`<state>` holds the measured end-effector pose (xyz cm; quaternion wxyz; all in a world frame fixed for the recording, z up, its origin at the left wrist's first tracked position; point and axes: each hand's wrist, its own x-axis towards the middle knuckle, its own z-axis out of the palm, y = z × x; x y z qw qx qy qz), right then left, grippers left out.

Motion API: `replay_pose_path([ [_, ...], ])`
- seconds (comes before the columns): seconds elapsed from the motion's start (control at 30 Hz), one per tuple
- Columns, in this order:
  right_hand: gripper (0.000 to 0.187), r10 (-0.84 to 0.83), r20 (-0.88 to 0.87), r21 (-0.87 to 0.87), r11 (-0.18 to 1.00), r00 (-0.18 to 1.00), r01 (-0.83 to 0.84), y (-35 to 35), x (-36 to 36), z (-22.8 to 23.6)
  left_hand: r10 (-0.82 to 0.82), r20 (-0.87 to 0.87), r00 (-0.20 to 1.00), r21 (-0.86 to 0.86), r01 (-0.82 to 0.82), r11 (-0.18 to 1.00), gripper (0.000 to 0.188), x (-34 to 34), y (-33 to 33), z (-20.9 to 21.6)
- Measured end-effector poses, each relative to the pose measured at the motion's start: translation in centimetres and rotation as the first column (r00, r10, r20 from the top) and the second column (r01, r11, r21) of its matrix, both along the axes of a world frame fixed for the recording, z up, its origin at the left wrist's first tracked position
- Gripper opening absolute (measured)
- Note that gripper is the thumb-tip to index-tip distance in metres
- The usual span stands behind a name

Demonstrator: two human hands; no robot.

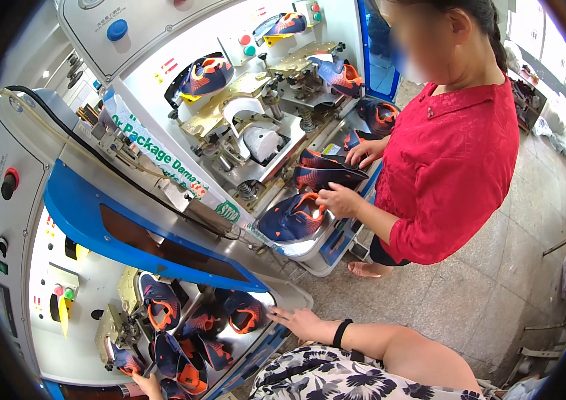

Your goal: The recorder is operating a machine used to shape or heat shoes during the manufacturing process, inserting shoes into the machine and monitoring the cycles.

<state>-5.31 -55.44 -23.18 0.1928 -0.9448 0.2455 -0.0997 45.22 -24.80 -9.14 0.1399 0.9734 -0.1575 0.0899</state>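
Note:
At the lower left edge, my left hand (149, 385) is partly cut off, its visible fingers closed on the orange-edged opening of a navy shoe (127, 360) beside the machine's clamp. My right hand (299, 322) holds nothing; its fingers are stretched out at the machine tray's edge, close to a navy and orange shoe (243, 311). Between my hands, several more shoes lie crowded together, one of them a dark shoe (166, 353). Another navy shoe (160, 301) sits higher up, by a brass-coloured fixture (128, 288).
A blue-framed hood (129, 227) arches over my machine. Beyond it, a co-worker in a red top (456, 167) handles shoes (326, 170) at a second machine with shoes on its racks. Tiled floor (443, 293) lies to the right, with metal frames (543, 333) along the far side.

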Motion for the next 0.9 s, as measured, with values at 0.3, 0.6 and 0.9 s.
replay_pose_path([
  [0.3, 0.084, 0.009, -0.026, 0.041, 0.999, 1.000, -0.008, -0.22, -0.11, 0.47, -0.039, 0.029, 0.999, 0.038, 0.038, 0.999, 0.075, 0.16, 0.15, -0.01],
  [0.6, 0.091, 0.010, 0.007, 0.011, 1.000, 1.000, -0.010, -0.46, -0.03, -0.20, -0.046, 0.027, 0.999, 0.025, 0.046, 0.999, 0.078, 0.04, -0.09, -0.07],
  [0.9, 0.092, 0.023, -0.030, 0.001, 1.000, 0.999, -0.023, -0.65, -0.14, 0.24, -0.107, 0.071, 0.992, -0.003, 0.107, 0.994, 0.078, -0.58, 0.41, -0.59],
])
